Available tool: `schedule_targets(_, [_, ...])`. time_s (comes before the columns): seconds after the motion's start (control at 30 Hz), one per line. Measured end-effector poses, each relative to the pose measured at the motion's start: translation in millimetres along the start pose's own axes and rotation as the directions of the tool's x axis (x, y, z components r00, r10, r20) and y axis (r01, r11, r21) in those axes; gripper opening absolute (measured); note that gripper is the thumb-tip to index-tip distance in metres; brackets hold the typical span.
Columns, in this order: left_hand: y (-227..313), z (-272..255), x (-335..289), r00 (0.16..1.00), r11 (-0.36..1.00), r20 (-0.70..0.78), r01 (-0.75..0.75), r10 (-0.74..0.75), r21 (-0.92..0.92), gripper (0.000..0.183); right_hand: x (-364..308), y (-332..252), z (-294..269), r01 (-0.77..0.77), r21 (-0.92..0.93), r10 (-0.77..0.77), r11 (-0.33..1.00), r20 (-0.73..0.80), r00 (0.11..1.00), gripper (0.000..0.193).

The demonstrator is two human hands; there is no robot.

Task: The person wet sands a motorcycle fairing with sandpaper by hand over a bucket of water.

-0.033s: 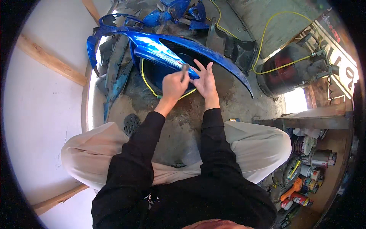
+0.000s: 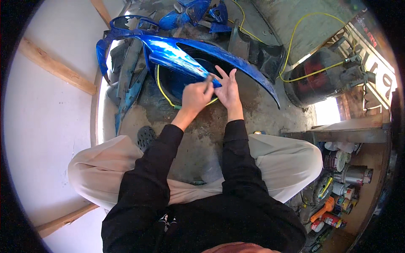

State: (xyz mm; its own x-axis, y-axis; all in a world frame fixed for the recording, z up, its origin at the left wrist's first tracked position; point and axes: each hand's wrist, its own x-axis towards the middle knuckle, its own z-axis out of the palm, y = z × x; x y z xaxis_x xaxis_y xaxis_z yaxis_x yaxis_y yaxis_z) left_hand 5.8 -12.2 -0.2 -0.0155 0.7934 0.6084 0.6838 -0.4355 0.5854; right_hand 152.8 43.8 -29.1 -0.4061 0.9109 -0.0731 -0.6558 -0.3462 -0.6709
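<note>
A glossy blue plastic motorcycle fairing panel [image 2: 168, 52] lies across a dark round tub, its narrow tip pointing toward me. My left hand [image 2: 195, 99] is closed around a small dark piece [image 2: 209, 78], pressed near the panel's tip; what kind of piece it is I cannot make out. Beside it, my right hand [image 2: 229, 90] has its fingers stretched and spread, touching the panel's tip from the right. The panel's long outer arm [image 2: 253, 74] curves past that hand to the right.
More blue panels [image 2: 185, 14] lie at the back. A dark tank [image 2: 314, 76] with a yellow hose [image 2: 291, 42] stands at the right. Cans and an orange-handled tool [image 2: 324, 209] fill a shelf at lower right. A white wall [image 2: 50, 126] bounds the left.
My left hand has slid slightly right and down along the panel toward its tip, with the dark piece in it. My right hand stays about where it was.
</note>
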Motion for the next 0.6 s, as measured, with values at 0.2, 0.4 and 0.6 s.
schedule_targets(0.2, [-11.2,-2.0,4.1,0.984,0.989,-0.106,0.143,-0.145,-0.024,0.022,-4.2,-0.8,8.2,-0.001,0.007,0.001,1.0,-0.009,1.0,0.106])
schedule_targets(0.4, [0.3,0.2,0.5,0.999,1.0,-0.031,0.016,-0.016,-0.002,0.021,-3.7,-0.9,3.4,0.008,-0.014,-0.008,1.0,-0.019,1.0,0.107])
schedule_targets(0.6, [-1.3,-1.2,-2.0,0.995,0.995,0.035,-0.097,0.096,0.039,0.019,-4.6,-3.2,3.7,0.0,-0.03,-0.001,1.0,-0.009,1.0,0.107])
